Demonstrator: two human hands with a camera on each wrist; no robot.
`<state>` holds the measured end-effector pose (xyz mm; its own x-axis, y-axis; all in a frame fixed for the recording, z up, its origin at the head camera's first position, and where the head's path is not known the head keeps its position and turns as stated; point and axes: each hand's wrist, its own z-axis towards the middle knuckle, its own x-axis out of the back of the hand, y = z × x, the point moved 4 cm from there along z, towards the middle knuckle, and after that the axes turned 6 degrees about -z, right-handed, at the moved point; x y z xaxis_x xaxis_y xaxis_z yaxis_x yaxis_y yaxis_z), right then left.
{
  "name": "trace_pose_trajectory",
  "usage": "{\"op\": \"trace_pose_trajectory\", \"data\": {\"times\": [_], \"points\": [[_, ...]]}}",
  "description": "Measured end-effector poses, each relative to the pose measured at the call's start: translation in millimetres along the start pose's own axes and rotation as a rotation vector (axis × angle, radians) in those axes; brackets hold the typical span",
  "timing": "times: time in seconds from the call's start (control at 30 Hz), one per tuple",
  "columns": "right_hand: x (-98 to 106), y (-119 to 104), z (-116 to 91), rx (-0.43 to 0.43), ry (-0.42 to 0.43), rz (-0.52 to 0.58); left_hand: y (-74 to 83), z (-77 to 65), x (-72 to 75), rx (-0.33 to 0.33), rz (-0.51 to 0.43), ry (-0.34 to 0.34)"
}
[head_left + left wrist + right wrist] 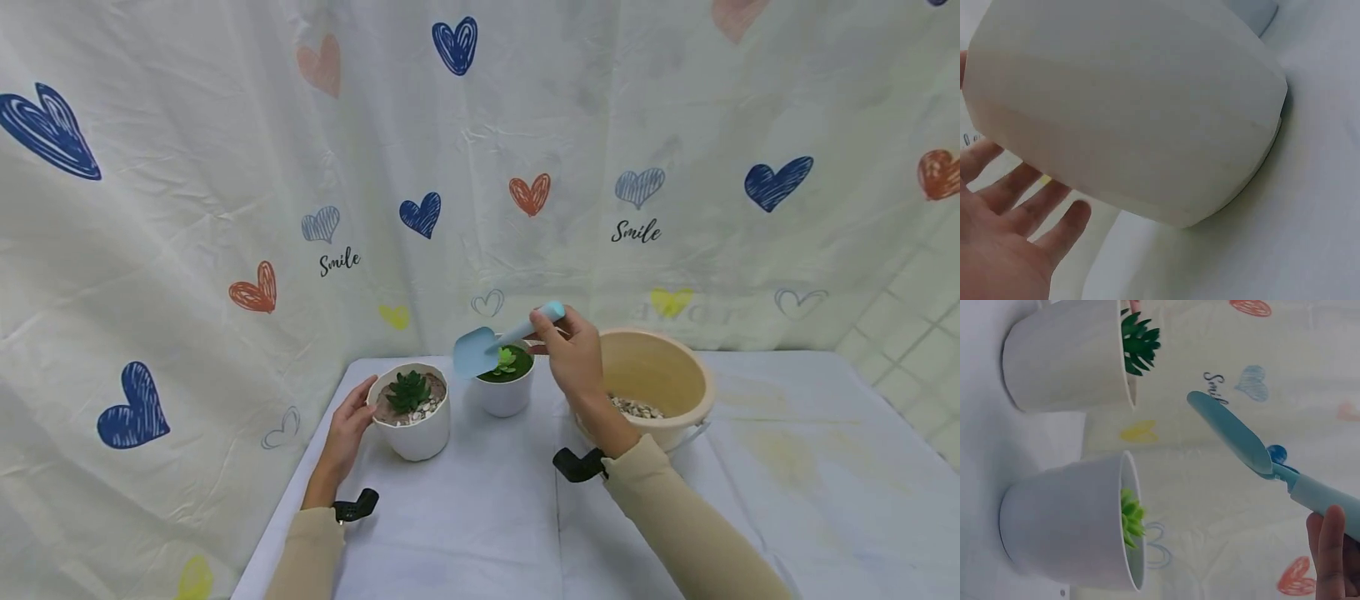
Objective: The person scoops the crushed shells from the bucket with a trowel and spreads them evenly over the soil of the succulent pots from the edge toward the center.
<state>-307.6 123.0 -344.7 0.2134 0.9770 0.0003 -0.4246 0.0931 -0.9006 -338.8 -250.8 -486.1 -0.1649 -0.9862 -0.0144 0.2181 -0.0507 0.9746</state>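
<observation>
"Any writing?"
"'Smile', on the curtain [480,125] behind the bucket [660,375]."
"Hands?"
"Left of the bucket: right hand [579,358] grips the trowel [476,352]; left hand [348,429], loosely spread, touches a white pot [416,437] on the worktop [480,508]."

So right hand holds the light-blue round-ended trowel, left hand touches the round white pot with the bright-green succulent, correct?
Wrong plant: the head view shows the left hand touching the round white pot with the dark-green succulent. The right hand does hold the trowel.
</observation>
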Motion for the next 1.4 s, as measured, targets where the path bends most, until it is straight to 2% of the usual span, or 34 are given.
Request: {"op": "trace_pose_trajectory", "data": {"times": [0.07, 0.17, 0.23, 0.33, 0.5, 0.6, 0.7, 0.77, 0.83, 0.93, 1.03, 1.13, 1.23, 1.4], "points": [[14, -4, 1, -0.017, 0.05, 0.035, 5.4, 0.3, -3.5, -0.018, 0.09, 0.065], [39, -10, 3, -0.028, 0.124, 0.113, 21.1, -2.1, -14.1, -0.087, 0.234, 0.168], [59, -14, 4, -0.025, 0.167, 0.164, 35.5, -5.4, -26.3, -0.152, 0.31, 0.217], [91, -20, 2, -0.021, 0.221, 0.212, 56.6, -11.9, -52.0, -0.269, 0.406, 0.238], [146, -22, -7, -0.036, 0.308, 0.202, 77.5, -19.5, -107.4, -0.512, 0.489, 0.174], [176, -15, -12, -0.071, 0.351, 0.155, 77.8, -19.5, -141.6, -0.583, 0.482, 0.1], [197, -3, -17, -0.128, 0.363, 0.036, 72.7, -16.2, -174.3, -0.617, 0.406, 0.004], [205, 5, -20, -0.159, 0.339, -0.117, 67.2, -12.5, -195.3, -0.613, 0.345, -0.059], [208, 12, -21, -0.178, 0.292, -0.284, 60.3, -8.6, -215.6, -0.568, 0.283, -0.12], [208, 18, -20, -0.157, 0.201, -0.504, 46.0, -1.8, -243.2, -0.419, 0.227, -0.193], [201, 20, -17, -0.121, 0.113, -0.658, 31.2, 5.5, -265.7, -0.259, 0.183, -0.24], [193, 23, -14, -0.083, 0.034, -0.776, 22.3, 12.0, -282.8, -0.159, 0.153, -0.258], [183, 25, -10, -0.062, -0.047, -0.839, 19.9, 17.4, -295.6, -0.137, 0.16, -0.266], [171, 29, -6, -0.068, -0.139, -0.864, 19.3, 22.1, -312.1, -0.143, 0.151, -0.3]]}}
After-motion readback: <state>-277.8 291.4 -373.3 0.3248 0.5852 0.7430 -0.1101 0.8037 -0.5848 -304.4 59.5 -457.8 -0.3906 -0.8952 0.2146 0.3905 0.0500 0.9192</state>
